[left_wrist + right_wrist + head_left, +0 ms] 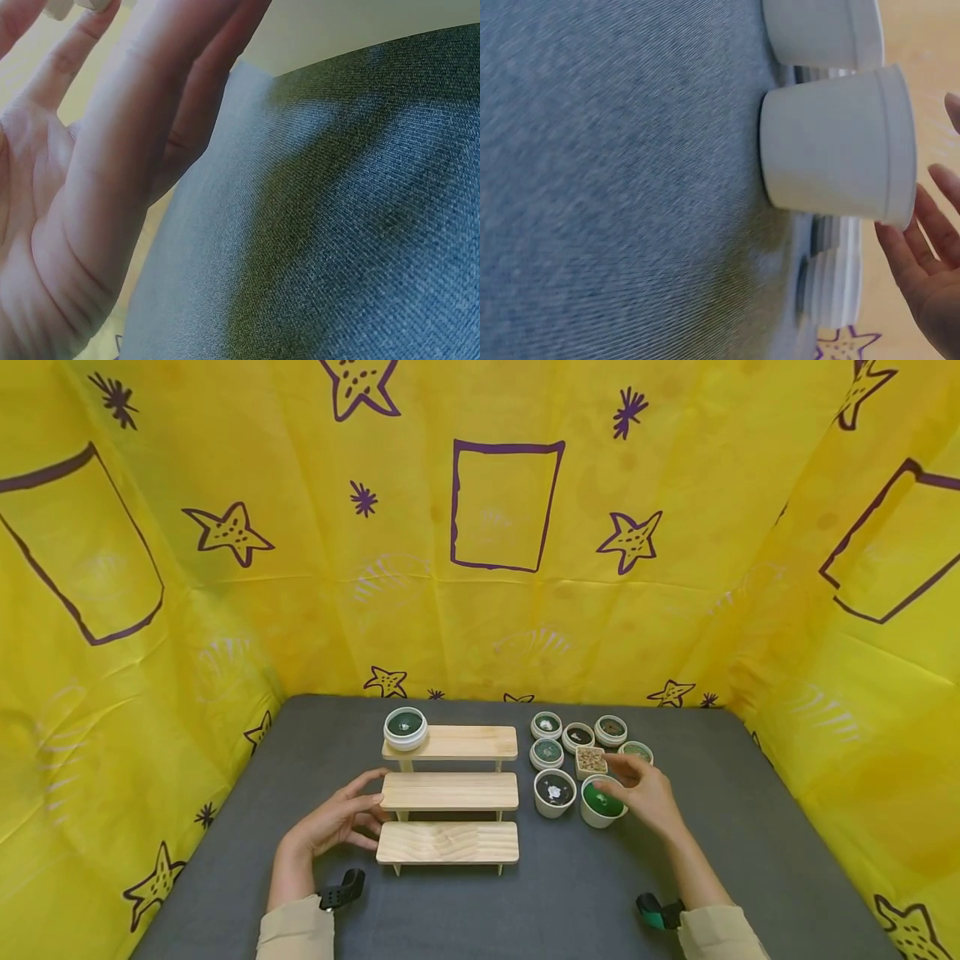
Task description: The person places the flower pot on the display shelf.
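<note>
A three-tier wooden stand (450,791) stands left of centre on the table, its steps pale and bare except for a white round pot with a dark green top (405,728) at the left end of the highest one. My left hand (341,817) is at the stand's left side, fingers against the ends of the steps; the left wrist view shows them mostly straight. My right hand (647,789) hovers with spread fingers over a white cup with a bright green top (604,800), fingertips near a square pot of pebbly bits (591,762). Whether they touch it, I cannot tell.
Several more small white pots cluster right of the stand, among them a taller cup with a black-and-white top (555,792). The grey table (465,910) meets yellow patterned cloth walls (510,635) at its back and sides.
</note>
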`<action>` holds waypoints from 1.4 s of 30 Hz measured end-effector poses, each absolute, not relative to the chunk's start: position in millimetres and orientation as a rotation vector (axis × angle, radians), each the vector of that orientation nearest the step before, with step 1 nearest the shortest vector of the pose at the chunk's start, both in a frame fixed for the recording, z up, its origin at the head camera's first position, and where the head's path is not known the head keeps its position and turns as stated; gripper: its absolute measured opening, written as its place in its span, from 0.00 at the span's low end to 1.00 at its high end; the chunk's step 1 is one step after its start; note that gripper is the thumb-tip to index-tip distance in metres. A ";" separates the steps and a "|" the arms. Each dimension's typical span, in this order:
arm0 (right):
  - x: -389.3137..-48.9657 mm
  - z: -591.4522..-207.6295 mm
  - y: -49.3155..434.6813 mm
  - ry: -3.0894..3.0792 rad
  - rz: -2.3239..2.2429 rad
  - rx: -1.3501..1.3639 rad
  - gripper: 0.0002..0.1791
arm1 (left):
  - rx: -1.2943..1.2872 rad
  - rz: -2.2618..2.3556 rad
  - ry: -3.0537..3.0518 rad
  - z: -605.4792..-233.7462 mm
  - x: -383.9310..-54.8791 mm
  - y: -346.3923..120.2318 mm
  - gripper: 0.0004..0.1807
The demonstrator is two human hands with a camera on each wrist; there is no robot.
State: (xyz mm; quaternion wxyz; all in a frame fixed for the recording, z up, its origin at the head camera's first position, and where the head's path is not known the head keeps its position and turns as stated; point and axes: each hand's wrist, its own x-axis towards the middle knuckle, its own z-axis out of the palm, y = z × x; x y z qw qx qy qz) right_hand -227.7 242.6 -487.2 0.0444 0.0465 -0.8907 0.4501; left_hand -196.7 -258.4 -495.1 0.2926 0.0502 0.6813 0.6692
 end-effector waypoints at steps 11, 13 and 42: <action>-226.2 -497.2 254.2 -2.790 1.293 0.186 0.32 | 0.131 1.782 1.829 -496.3 -195.6 -258.6 0.39; -225.3 -498.5 255.7 -2.805 1.313 0.191 0.33 | 0.131 1.782 1.830 -496.2 -195.4 -258.7 0.39; -216.4 -518.6 262.5 -2.841 1.473 0.231 0.39 | 0.133 1.775 1.828 -495.6 -197.2 -258.3 0.40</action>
